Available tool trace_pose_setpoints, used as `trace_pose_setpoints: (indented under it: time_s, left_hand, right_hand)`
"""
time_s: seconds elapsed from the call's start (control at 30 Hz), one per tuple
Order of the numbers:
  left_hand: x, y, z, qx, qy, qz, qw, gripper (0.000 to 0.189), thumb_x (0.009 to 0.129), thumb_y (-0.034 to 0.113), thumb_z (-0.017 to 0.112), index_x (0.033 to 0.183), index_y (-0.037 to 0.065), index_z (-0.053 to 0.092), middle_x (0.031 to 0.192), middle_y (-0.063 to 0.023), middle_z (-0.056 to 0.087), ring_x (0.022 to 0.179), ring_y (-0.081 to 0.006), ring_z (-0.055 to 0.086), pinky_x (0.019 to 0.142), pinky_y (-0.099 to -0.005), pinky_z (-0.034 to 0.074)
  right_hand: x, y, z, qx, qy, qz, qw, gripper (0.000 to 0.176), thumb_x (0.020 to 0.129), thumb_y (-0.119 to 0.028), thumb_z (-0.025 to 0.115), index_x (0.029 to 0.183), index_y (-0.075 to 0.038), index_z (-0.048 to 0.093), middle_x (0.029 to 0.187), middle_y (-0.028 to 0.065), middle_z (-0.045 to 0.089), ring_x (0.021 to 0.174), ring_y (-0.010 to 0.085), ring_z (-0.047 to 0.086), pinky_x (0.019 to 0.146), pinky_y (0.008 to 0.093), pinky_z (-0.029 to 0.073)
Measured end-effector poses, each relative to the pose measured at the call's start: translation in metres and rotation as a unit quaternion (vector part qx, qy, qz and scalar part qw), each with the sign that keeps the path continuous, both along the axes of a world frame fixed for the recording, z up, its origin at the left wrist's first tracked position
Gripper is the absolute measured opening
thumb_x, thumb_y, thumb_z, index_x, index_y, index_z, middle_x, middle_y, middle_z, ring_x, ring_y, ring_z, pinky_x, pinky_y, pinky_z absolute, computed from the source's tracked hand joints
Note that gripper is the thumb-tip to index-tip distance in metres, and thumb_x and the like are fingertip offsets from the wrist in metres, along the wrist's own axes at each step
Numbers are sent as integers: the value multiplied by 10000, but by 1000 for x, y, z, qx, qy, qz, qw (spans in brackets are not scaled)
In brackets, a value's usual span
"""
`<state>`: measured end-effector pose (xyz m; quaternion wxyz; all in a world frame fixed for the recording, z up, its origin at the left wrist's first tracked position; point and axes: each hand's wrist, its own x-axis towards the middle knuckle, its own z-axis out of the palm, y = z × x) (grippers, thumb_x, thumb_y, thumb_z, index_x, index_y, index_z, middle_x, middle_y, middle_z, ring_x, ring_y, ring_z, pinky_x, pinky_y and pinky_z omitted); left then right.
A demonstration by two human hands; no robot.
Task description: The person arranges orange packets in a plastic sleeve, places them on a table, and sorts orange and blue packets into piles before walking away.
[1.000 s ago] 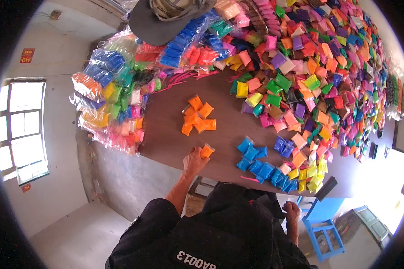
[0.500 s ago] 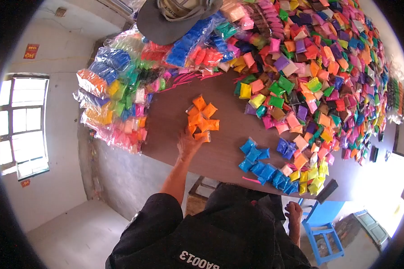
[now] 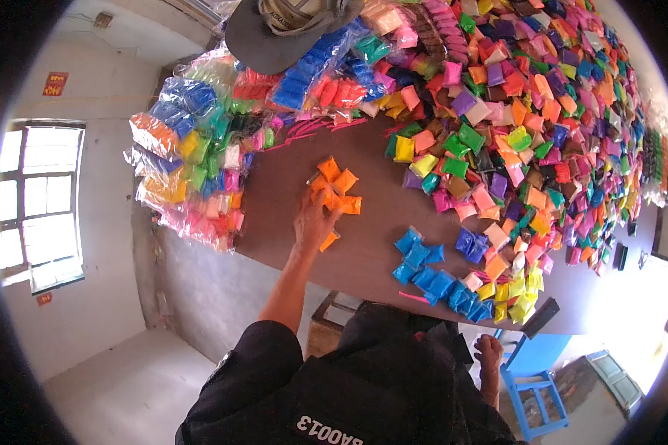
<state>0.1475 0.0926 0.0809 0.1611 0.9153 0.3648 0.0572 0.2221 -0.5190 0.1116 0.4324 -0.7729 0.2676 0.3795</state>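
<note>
Left hand (image 3: 316,224) reaching into a small cluster of orange packets (image 3: 344,181) near the desk's (image 3: 274,215) near edge, left of its middle.
The right hand (image 3: 488,351), off the near edge, is curled, its contents unclear; one orange packet (image 3: 329,240) lies just nearer than the cluster, beside the left hand, whose bent fingers touch the cluster, any pinch unclear; at least five, plump, shiny, glossy-wrapped and overlapping, show there; about ten blue packets (image 3: 416,256) lie to the right; beyond, one cap (image 3: 274,37) and uncountable mixed packets (image 3: 519,137).
</note>
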Motion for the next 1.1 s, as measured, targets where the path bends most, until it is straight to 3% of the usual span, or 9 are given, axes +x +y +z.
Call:
trace_pose_setpoints:
  time_s: [0.27,0.4,0.5,0.7,0.8,0.9,1.1]
  left_hand:
    - [-22,-1,-45,9,68,-47,997,510,856,270,787,1320,131,625,1465,-154,485,1337,-387,484,1040,-478,520]
    - [-28,4,-31,11,110,-46,993,493,861,266,780,1310,128,632,1458,-149,500,1331,-379,495,1032,-469,524]
    - [-15,5,-8,-46,89,-23,995,526,856,283,779,1319,89,619,1460,-161,504,1313,-381,522,1026,-463,526]
    - [2,43,-35,24,0,-79,997,572,850,279,766,1323,13,584,1470,-196,493,1268,-404,556,1034,-475,514]
    - [14,45,-46,14,-25,-43,999,568,852,218,744,1356,31,559,1445,-194,506,1264,-405,554,1049,-476,502]
    - [16,57,-56,29,57,-124,990,547,862,143,700,1378,45,544,1408,-191,527,1266,-405,549,1056,-474,498]
    - [9,55,-62,3,59,-104,993,481,878,68,641,1353,51,568,1406,-183,526,1280,-397,543,1047,-475,506]
  right_hand:
    - [-3,-1,3,19,11,-6,1000,398,975,-369,686,1190,-35,661,999,69,701,867,183,696,640,305,540]
    - [-13,-1,-7,19,14,-11,1000,375,983,-352,667,1155,-19,671,965,68,700,834,166,692,615,290,528]
    - [-15,1,-4,15,4,-10,1000,370,986,-349,652,1139,-13,676,952,68,700,822,162,694,607,285,523]
    - [-14,2,-1,10,5,-5,1000,387,982,-371,669,1157,-25,669,971,71,699,839,174,694,618,300,536]
    - [-13,1,0,10,11,-11,1000,399,980,-381,677,1172,-31,666,982,69,701,853,175,697,621,304,541]
    - [-13,3,3,12,14,-14,1000,397,980,-380,675,1175,-34,669,989,66,706,859,170,701,619,299,543]
    - [-14,17,11,-4,0,-14,1000,383,975,-364,669,1137,-17,678,943,66,705,808,152,685,599,280,518]
